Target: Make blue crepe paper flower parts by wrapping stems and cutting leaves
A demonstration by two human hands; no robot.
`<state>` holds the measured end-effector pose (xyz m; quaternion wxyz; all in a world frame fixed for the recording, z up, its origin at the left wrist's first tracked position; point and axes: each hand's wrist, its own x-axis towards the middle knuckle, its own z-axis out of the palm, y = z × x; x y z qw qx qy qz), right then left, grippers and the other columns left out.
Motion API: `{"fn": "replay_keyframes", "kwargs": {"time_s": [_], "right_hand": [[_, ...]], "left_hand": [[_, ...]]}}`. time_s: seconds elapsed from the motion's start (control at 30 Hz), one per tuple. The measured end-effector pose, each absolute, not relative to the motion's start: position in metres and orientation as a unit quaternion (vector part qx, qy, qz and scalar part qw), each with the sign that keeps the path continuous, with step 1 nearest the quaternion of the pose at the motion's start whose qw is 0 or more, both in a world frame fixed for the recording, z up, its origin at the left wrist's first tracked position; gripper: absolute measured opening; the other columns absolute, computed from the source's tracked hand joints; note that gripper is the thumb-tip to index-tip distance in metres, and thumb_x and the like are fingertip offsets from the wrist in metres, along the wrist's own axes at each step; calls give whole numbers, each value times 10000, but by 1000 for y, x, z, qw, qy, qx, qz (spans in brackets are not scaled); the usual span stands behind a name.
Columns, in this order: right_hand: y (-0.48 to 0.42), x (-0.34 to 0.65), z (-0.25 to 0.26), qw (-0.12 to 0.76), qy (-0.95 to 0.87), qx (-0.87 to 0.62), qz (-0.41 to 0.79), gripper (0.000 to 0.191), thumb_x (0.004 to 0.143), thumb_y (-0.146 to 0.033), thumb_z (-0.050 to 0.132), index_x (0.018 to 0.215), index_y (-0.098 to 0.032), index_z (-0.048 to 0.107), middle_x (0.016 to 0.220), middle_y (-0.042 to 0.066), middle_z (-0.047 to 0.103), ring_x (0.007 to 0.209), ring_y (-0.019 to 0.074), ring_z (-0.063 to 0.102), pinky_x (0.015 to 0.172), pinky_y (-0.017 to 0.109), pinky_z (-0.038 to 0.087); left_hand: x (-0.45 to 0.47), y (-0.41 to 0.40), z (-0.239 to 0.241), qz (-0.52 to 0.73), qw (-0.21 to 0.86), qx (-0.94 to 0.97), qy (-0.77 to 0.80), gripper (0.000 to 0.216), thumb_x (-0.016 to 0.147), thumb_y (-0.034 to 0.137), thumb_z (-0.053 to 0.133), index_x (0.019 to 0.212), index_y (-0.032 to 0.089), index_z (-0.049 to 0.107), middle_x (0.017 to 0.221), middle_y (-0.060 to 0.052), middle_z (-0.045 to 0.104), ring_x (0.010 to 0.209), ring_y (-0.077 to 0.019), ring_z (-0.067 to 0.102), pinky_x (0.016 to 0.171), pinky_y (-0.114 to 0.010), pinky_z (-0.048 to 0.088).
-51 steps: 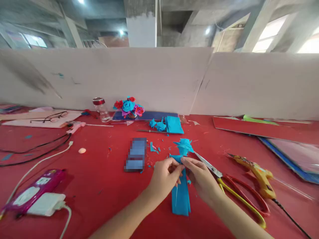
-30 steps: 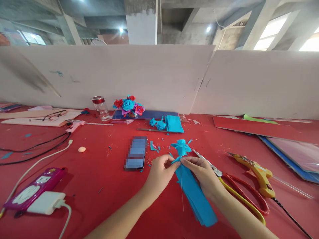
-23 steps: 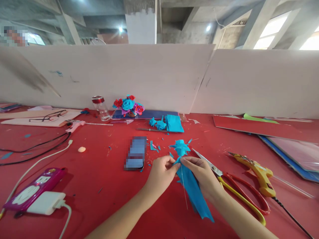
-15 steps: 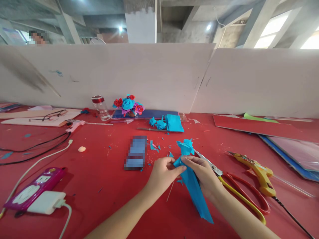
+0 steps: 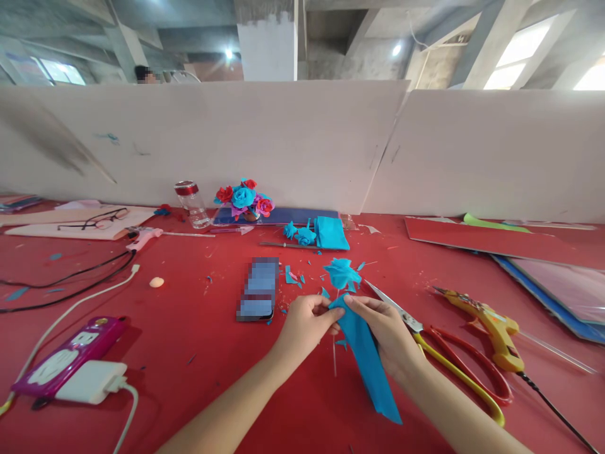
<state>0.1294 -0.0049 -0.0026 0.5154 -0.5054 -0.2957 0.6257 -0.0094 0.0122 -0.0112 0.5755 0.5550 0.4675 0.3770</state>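
Note:
My left hand (image 5: 305,328) and my right hand (image 5: 385,331) meet over the red table (image 5: 189,328), both pinched on the top end of a long blue paper strip (image 5: 368,366). The strip trails down and to the right under my right palm. Just above my fingertips sits a blue paper flower (image 5: 343,273), joined to the strip where I pinch. A thin wire stem (image 5: 334,359) hangs below my left fingers.
Red-handled scissors (image 5: 454,366) and a yellow glue gun (image 5: 486,321) lie to the right. A phone (image 5: 258,290) is left of my hands. Paper flower bouquet (image 5: 243,200), glass jar (image 5: 191,205), folded blue paper (image 5: 331,233), power strip (image 5: 70,359) and cables also sit on the table.
The flower has turned between my fingers while the blue strip swung from hanging straight down to slanting right. Both hands have stayed in about the same place.

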Motion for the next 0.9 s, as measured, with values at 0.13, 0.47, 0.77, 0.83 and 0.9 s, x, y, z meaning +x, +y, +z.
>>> {"fn": "replay_keyframes", "kwargs": {"time_s": [0.13, 0.47, 0.77, 0.83, 0.9], "right_hand": [[-5, 129, -1, 537, -294, -500, 612, 296, 555, -393, 813, 659, -143, 694, 502, 15, 650, 418, 124, 549, 403, 221, 444], [-4, 132, -6, 580, -292, -438, 622, 222, 644, -357, 774, 694, -164, 675, 556, 24, 669, 477, 174, 594, 474, 292, 485], [-2, 136, -7, 581, -304, -419, 628, 182, 681, -353, 750, 712, -191, 674, 546, 6, 655, 489, 166, 590, 500, 281, 457], [-2, 136, -7, 569, -309, -417, 637, 180, 698, -357, 736, 718, -193, 667, 556, 10, 655, 494, 168, 588, 494, 279, 453], [-2, 135, -6, 542, -318, -422, 654, 195, 712, -370, 721, 702, -186, 658, 556, 16, 651, 495, 166, 584, 488, 274, 450]], "left_hand": [[-7, 11, -7, 381, 610, 534, 445, 223, 721, 380, 633, 717, 158, 615, 650, -32, 663, 635, -172, 653, 639, -294, 530], [-9, 8, 2, 355, 582, 597, 422, 261, 804, 357, 527, 647, 167, 612, 597, -1, 616, 586, -133, 602, 593, -237, 480], [-9, 7, 3, 368, 601, 574, 417, 168, 779, 347, 562, 790, 183, 600, 659, 2, 633, 585, -124, 582, 543, -216, 458], [-9, 7, 4, 362, 600, 572, 426, 173, 772, 354, 569, 769, 183, 597, 660, -3, 635, 589, -128, 585, 523, -211, 449], [-9, 6, 6, 350, 596, 573, 440, 189, 773, 365, 563, 730, 184, 594, 637, -1, 624, 588, -133, 584, 500, -206, 439]]}}
